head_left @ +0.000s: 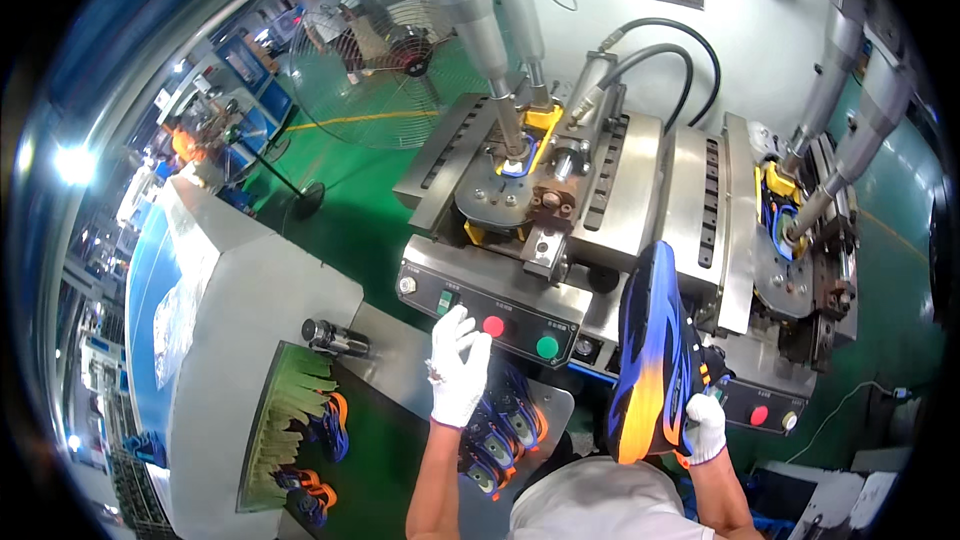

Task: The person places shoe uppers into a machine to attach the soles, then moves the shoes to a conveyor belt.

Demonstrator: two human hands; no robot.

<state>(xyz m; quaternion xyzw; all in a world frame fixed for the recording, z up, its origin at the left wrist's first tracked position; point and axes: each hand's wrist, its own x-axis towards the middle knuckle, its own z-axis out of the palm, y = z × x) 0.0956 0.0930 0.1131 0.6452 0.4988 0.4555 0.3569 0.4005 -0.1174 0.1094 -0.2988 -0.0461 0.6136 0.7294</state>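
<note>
White cotton gloves cover both hands. The right hand has its grip clamped on the heel of a blue, black and orange shoe, held upright with the sole facing left and the toe pointing up. The left hand is raised with its grip apart, fingers spread, holding nothing. Just below the left hand, several matching shoes lie on a conveyor. Just beyond its fingertips sits a control panel with a red button and a green button. Farther up stands the grey metal press machine with hoses. A standing fan is far off to the left.
</note>
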